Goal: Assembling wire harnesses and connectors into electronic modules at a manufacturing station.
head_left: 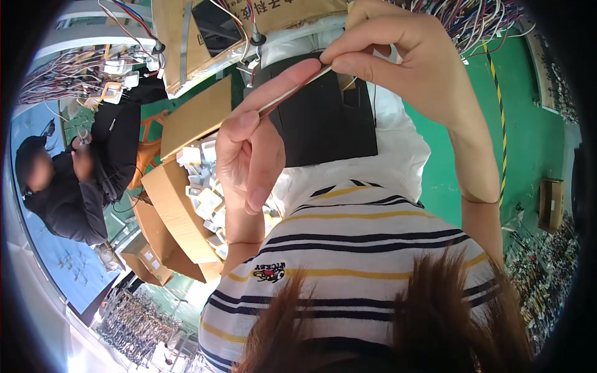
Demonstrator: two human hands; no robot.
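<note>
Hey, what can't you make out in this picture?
All in the head view:
The thin wires inside the right hand's grip: covered by its fingers.
Some white parts in the cardboard box: hidden behind the left hand and forearm.
The wire bundle at upper right: cut off by the top edge.
What the co-worker's hands hold: too small and blurred.

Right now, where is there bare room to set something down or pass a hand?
The black panel has a bare patch between the left hand and the white fabric. Green floor lies open right of the striped tape. It is crowded in the carton of white parts and in the wire bundle at upper right.
</note>
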